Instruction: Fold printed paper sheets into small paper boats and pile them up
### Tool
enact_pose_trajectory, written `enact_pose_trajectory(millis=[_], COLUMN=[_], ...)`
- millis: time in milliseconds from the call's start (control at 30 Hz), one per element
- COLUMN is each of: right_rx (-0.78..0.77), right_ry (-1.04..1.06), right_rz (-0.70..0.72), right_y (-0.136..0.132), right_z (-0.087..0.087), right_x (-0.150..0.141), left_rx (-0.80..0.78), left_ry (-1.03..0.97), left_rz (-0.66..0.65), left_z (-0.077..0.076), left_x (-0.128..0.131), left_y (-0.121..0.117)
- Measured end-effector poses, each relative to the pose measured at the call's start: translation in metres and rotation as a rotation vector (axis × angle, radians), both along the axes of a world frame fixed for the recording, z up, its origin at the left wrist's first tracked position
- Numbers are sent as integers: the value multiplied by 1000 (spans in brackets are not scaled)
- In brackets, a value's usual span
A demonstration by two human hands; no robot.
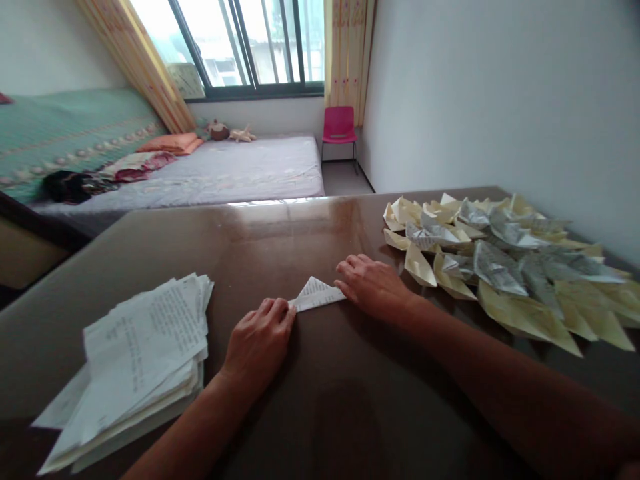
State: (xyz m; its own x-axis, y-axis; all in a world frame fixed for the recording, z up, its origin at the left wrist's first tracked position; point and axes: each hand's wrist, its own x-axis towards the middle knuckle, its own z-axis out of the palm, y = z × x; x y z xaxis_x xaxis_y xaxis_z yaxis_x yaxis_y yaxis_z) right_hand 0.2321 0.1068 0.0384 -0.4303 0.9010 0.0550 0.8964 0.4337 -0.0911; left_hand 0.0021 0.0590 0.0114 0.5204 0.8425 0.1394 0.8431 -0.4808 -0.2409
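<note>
One folded paper (316,297), between left hand (261,337) and right hand (373,285)

folded paper (317,297) — white, dark print; table (250,247) brown; chair (340,123) magenta; paper boats (499,268) — cream and grey.

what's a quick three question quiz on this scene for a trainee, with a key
1. Which lies between the left hand and the right hand? a) a pillow b) a folded paper c) a chair
2. True or false: the sheets lie nearer the left hand than the right.
3. Fill in: the boats sit on the ____ side of the table.

Key: 1 b; 2 true; 3 right.
</note>
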Motion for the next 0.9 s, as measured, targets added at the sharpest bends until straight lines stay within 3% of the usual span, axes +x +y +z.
enact_pose_trajectory(millis=[233,433,567,700,800,900], right_rx=[-221,-175,-129,-192,-307,-353], right_ry=[298,425,454,516,507,483], right_rz=[86,261,366,225,119,114], right_y=[19,11,8,16,22,24], right_z=[-27,-30,-29,-34,-36,-35], right_x=[9,-6,-9,-1,7,9], left_rx=[29,126,9,-116,-85,-13], left_ry=[-47,-240,-295,-318,-310,-270], left_rz=[-7,-158,-131,-115,-155,-217], left_z=[0,-3,-10,-15,-18,-18], left_x=[-1,7,12,10,7,5], left_y=[2,8,11,11,9,8])
